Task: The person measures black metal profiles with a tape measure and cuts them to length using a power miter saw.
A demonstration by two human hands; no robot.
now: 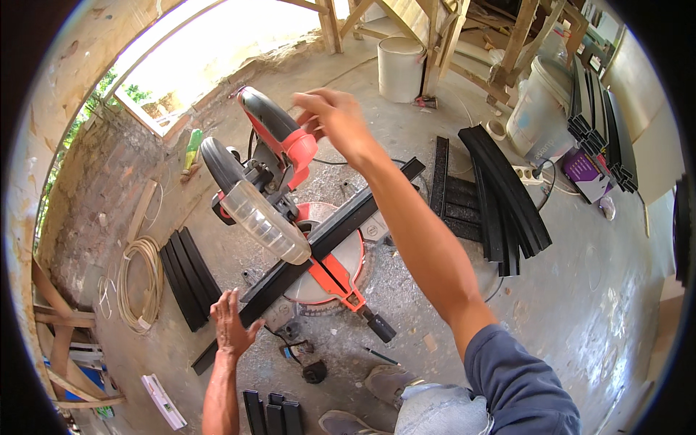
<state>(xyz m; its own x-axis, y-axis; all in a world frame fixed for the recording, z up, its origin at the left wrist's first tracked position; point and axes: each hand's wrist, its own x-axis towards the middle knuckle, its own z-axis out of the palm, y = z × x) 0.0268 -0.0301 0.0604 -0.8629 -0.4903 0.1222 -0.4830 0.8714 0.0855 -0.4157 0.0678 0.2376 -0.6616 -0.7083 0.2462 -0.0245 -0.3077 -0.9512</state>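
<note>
Black strip (348,226) is lying across the miter saw (268,221). Left hand (233,332), fingers spread, is over its end left of the saw; right hand (339,125), kinda blurry, fingers loosely open just beside the saw's red housing (299,148).

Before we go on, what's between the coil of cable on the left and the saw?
In the head view, a few black strips lie side by side on the floor between the pale coil and the saw.
</note>
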